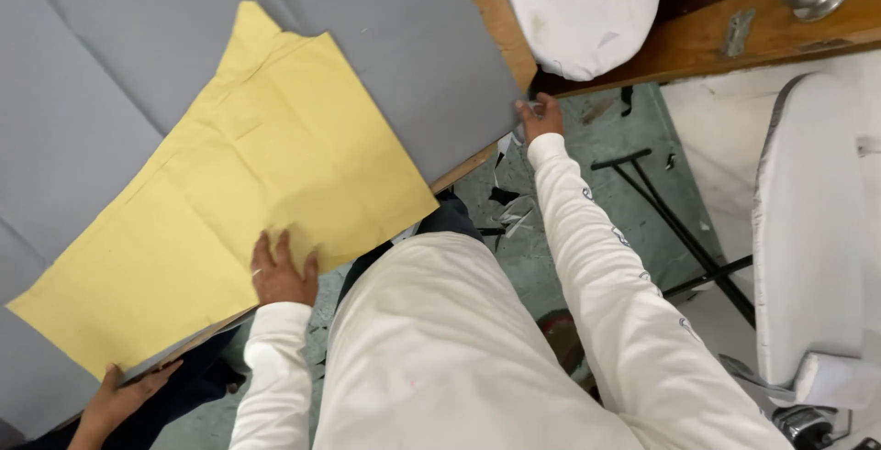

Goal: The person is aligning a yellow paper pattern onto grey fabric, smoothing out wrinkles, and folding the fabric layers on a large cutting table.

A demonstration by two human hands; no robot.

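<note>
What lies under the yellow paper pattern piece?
The yellow paper pattern piece lies on grey fabric spread over a wooden table. The left hand presses its near edge; the fabric beneath is hidden.

A yellow paper pattern piece (248,202), creased and irregular in outline with a notched peak at its top end, lies flat and slantwise on a sheet of grey fabric (385,37). The grey fabric is spread smooth over the bench, faint fold lines crossing it. Its right corner hangs at the bench edge, seemingly pinched there, though the view is small.
</note>
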